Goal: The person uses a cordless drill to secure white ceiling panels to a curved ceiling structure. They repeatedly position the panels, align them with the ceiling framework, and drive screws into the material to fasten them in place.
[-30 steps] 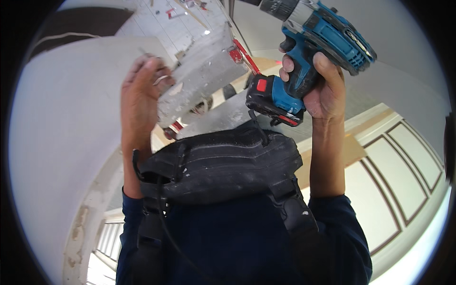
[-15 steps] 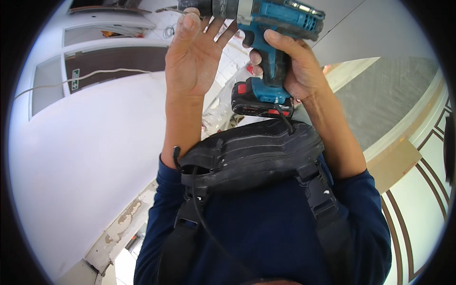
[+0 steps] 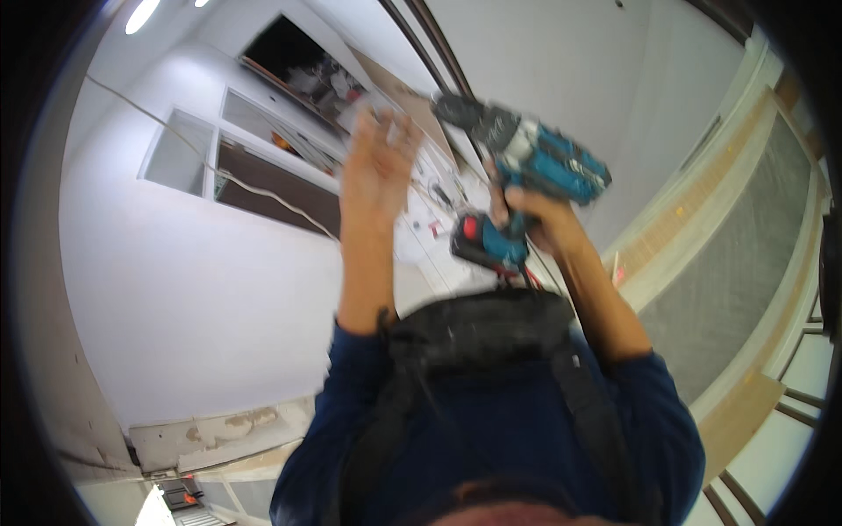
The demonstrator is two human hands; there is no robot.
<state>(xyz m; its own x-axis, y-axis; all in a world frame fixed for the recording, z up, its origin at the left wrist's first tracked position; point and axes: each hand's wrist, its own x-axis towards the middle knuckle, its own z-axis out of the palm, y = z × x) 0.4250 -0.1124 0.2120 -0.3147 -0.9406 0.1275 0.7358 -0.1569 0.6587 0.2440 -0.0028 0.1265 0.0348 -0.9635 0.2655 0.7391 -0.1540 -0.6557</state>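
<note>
The room around me has a smooth white wall (image 3: 193, 307) at my left, with a pale cable (image 3: 263, 191) that crosses in front of it, and two bright ceiling lights (image 3: 140, 16) show at the upper edge. At my right there is a long grey panel (image 3: 728, 263) with wood-coloured borders. In the middle, in front of my chest, is the cordless drill (image 3: 548, 162), blue and black, and its chuck (image 3: 460, 112) points to the upper left. My right hand (image 3: 548, 219) is closed around its handle, above the black battery pack (image 3: 487, 244) with a red patch. My left hand (image 3: 381, 162) is spread wide, fingers upward, near the chuck but apart from it; it is blurred, so small details on the fingers I cannot tell. The battery pack stands just beyond my black chest pouch (image 3: 478, 331); whether these two touch, I cannot tell.
</note>
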